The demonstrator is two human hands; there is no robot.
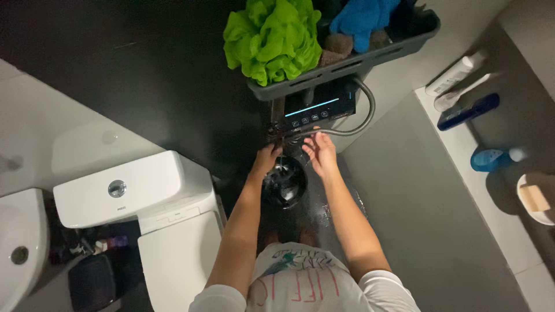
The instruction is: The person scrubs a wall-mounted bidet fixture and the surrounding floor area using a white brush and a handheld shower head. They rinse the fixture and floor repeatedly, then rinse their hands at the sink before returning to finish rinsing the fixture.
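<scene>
While both arms stretch forward, the left hand (267, 157) rests with its fingers curled against the underside of the black control panel (315, 110), seemingly closed on a knob or fitting there, though what exactly it grips is too dark to tell. The right hand (321, 152) is open, its fingers spread loosely and touching nothing, just beside the grey hose (365, 115) that loops out from the panel. Directly below the two hands sits the round black shower head (285, 184), wet and glinting, with wet patches on the dark floor around it.

Judging by this, the step in hand is working the shower controls, and the next move probably calls for a firm turn or press by the left hand while the right hand stays free to steady the hose.

Above the hands a grey shelf (347, 63) carries a green bath sponge (272, 37) and a blue cloth (364, 17). Well to the left stands a white toilet (139, 196), and far to the right a ledge holds bottles (454, 75).
</scene>
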